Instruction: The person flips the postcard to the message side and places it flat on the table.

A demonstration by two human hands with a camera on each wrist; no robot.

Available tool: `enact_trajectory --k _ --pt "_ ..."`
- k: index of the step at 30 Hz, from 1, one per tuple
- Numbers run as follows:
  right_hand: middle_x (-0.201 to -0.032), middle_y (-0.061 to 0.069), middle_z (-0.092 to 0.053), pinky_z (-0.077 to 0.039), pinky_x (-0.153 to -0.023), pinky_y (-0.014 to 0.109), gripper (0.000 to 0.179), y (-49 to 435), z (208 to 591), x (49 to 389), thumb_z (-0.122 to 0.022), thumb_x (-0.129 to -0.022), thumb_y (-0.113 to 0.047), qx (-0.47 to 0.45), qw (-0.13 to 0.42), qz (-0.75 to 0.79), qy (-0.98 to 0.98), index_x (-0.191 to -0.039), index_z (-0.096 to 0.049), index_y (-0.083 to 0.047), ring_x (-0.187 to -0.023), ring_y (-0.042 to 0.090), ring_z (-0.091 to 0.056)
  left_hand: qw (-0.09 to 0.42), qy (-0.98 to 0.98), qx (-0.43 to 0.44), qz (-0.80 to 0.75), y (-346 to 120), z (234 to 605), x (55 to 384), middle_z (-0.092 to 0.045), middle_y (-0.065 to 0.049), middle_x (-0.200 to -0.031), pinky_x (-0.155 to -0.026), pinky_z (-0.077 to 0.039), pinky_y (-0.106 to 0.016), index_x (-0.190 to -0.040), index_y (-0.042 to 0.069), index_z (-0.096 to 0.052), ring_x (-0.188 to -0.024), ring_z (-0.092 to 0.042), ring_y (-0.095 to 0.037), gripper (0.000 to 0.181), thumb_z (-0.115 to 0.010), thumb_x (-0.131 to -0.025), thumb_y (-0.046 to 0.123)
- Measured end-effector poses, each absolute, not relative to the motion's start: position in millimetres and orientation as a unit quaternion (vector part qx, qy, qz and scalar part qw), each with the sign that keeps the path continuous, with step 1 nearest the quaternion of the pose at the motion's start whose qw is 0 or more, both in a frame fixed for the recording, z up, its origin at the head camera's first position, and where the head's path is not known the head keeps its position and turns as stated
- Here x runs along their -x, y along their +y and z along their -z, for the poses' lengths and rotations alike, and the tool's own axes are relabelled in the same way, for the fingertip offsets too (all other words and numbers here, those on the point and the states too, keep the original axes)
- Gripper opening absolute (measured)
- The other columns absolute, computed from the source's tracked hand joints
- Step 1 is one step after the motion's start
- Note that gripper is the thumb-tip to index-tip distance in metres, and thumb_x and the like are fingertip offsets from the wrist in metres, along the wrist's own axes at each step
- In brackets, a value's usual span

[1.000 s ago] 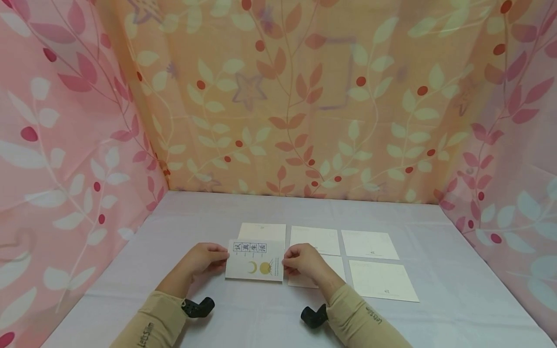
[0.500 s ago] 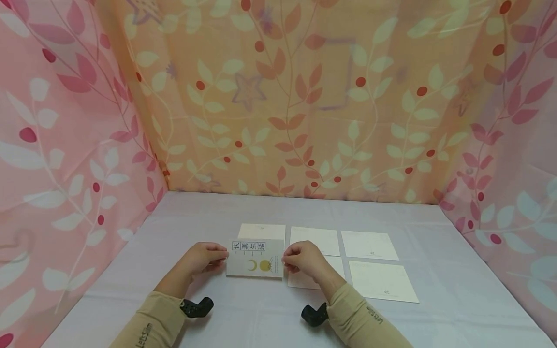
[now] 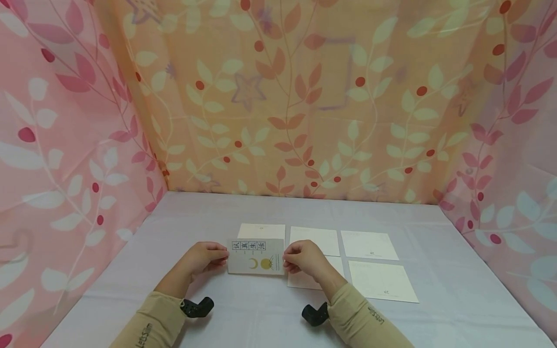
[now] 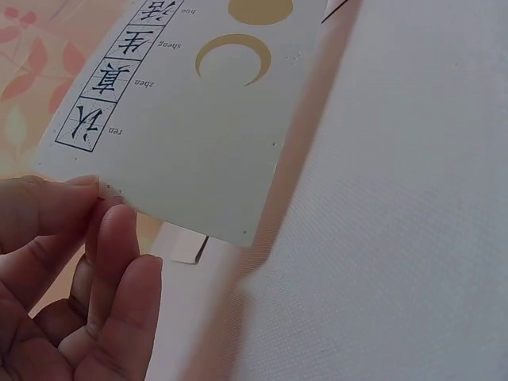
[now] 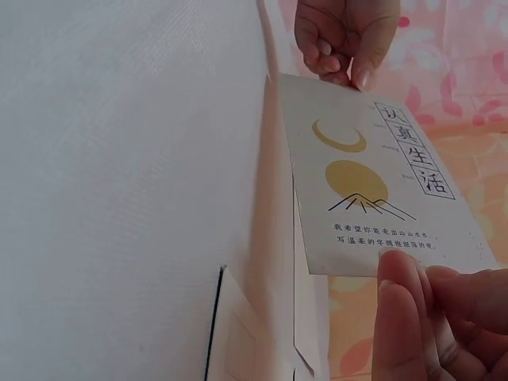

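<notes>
A white postcard [image 3: 256, 256] is held level from side to side above the table, its printed face tilted up toward the head camera. It bears a row of boxed Chinese characters, a gold crescent and a gold disc over mountain lines. My left hand [image 3: 204, 258] pinches its left edge between thumb and fingers, near a corner in the left wrist view. On the opposite short edge, my right hand [image 3: 306, 261] pinches with thumb and fingertips. In the right wrist view, small lines of text [image 5: 385, 236] run beside the right fingers.
Several cream cards lie in two rows on the white-clothed table [image 3: 261, 319]. The back-left card [image 3: 261, 230] is partly covered by the postcard, and a front card [image 3: 332, 273] by the right hand. Floral curtains [image 3: 296, 96] enclose the back and sides.
The postcard has tilted, its near edge rising and its glare fading to a greyer face. Both hands keep their pinch and have barely shifted. The cards on the table stay put.
</notes>
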State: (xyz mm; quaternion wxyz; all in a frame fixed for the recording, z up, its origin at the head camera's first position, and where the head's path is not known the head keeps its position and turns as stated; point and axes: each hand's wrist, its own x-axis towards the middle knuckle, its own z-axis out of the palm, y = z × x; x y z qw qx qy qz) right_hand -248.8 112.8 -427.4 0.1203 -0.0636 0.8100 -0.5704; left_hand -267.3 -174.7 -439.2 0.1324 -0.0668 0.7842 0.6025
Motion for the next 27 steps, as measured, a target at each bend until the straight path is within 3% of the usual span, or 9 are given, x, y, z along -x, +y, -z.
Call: enact_trajectory --k 13,27 --pt "-0.072 0.011 -0.066 -0.055 -0.058 0.031 0.01 111.6 427.7 249.0 -0.062 -0.085 -0.006 0.073 0.116 0.587 0.798 -0.086 -0.063 0.004 -0.063 0.017 -0.065 0.145 0.767 0.063 -0.621 -174.7 438.4 266.8 -0.064 -0.009 -0.081 -0.065 -0.053 -0.028 -0.096 -0.004 -0.063 -0.07 -0.062 -0.016 0.019 -0.053 -0.09 0.011" --pt "-0.074 0.01 -0.066 -0.055 -0.06 0.03 0.009 112.8 428.6 248.2 -0.062 -0.085 -0.007 0.08 0.115 0.576 0.805 -0.086 -0.065 0.002 -0.067 0.018 -0.065 0.157 0.764 0.059 -0.623 -177.9 436.9 265.4 -0.066 -0.01 -0.083 -0.066 -0.054 -0.03 -0.098 -0.003 -0.064 -0.072 -0.063 -0.017 0.021 -0.054 -0.091 0.014"
